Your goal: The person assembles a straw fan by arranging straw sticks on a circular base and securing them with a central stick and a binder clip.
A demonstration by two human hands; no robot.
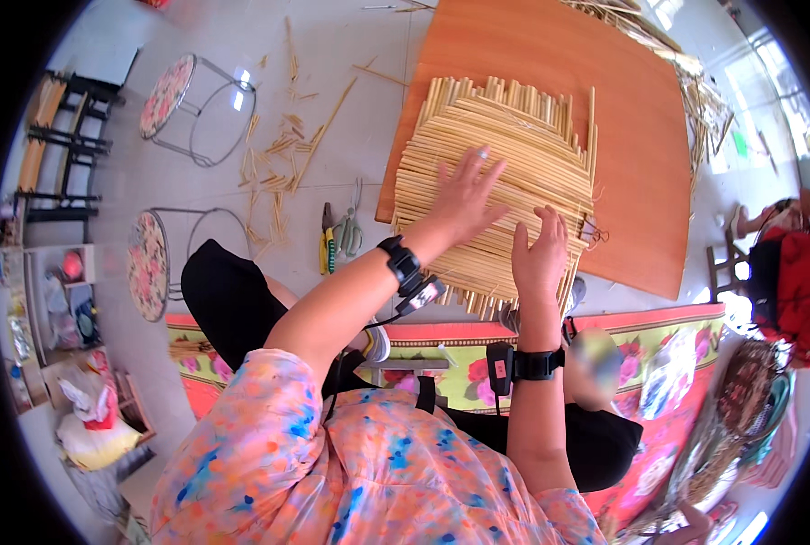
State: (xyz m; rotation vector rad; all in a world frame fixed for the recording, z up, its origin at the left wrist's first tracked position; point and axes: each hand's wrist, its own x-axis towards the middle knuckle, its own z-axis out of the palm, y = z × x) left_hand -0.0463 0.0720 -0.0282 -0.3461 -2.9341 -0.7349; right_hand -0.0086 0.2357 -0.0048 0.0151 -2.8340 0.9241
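Observation:
A panel of pale straw stalks [450,145], laid side by side with other stalk ends showing at its far and near edges, lies on an orange-brown board [641,182]. My left hand [467,198] rests over the middle of the panel, fingers spread, with a ring on one finger. My right hand [541,254] is over the panel's near right part, its fingers apart and slightly curved, with nothing seen in them. Just right of it, a black binder clip [593,231] sits at the panel's right edge. The palms' undersides are hidden.
Pliers [327,243] and scissors [351,234] lie on the floor left of the board, near scattered straw pieces [278,163]. Two flowered round stools [167,95] stand farther left. A floral cloth [459,354] spreads before me. More straw [705,109] lies beyond the board's right edge.

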